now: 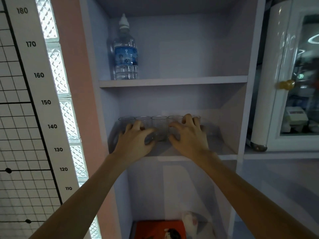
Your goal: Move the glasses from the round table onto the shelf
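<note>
Where left hand (136, 141), right hand (189, 137) hold glasses (159, 125): lilac shelf (219, 145), pink wall (72, 49) beside.

Glasses (159, 123) line the shelf (222, 145) — right end free.

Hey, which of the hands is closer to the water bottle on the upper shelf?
Left. The left hand sits almost straight below the water bottle, fingers curled on the glasses. The right hand grips glasses further to the right.
</note>
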